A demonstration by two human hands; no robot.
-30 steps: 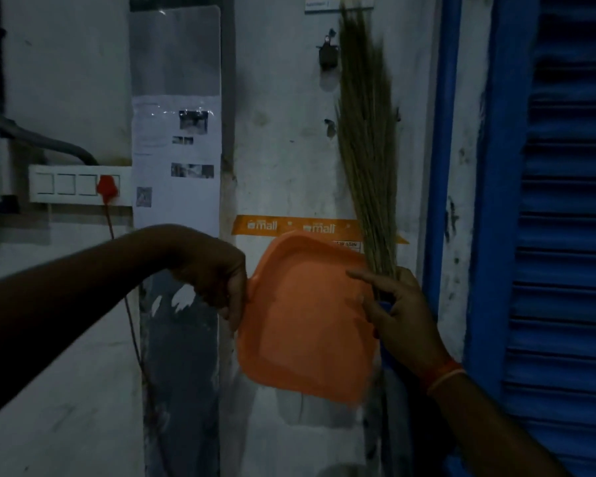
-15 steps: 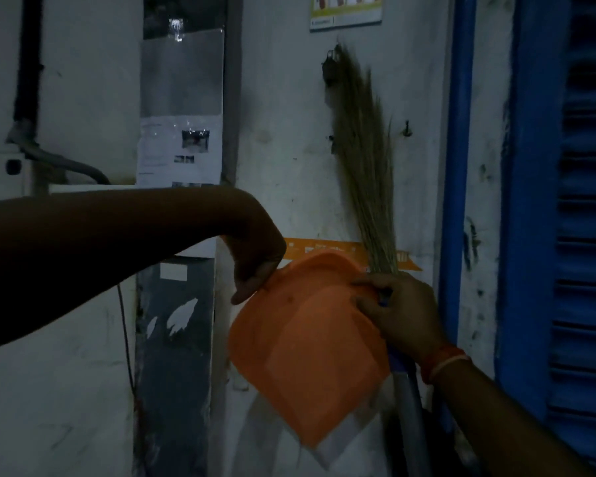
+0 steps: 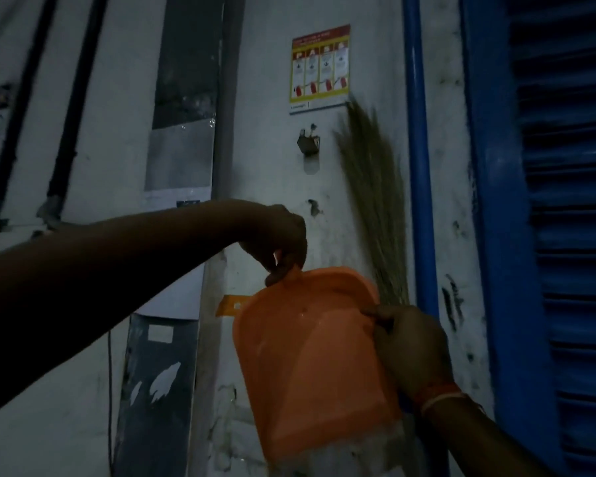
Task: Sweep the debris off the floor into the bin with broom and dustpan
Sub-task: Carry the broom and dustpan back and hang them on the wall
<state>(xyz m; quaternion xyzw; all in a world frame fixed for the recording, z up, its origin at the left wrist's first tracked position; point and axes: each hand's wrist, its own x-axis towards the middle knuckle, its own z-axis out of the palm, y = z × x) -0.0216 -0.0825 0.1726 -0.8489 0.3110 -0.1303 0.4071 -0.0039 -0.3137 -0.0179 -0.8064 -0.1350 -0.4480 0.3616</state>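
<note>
An orange plastic dustpan (image 3: 307, 356) hangs flat against the white wall, handle end up. My left hand (image 3: 279, 242) pinches its handle at the top. A grass broom (image 3: 375, 201) stands upright, bristles up, just right of the dustpan and beside the blue frame. My right hand (image 3: 410, 346) grips the broom where the bristles meet the handle, its thumb lying over the dustpan's right edge. The broom's handle below that hand is hidden. No floor, debris or bin is in view.
A small metal hook (image 3: 308, 144) is fixed to the wall above the dustpan, with a red and yellow notice (image 3: 319, 67) higher up. A blue frame (image 3: 417, 149) and blue shutter (image 3: 565, 235) stand at the right. Dark pipes (image 3: 69, 98) run down at the left.
The dustpan has turned from tilted to nearly upright and risen against the wall. My left hand moved up and over to its top. The view has tipped upward, showing the notice.
</note>
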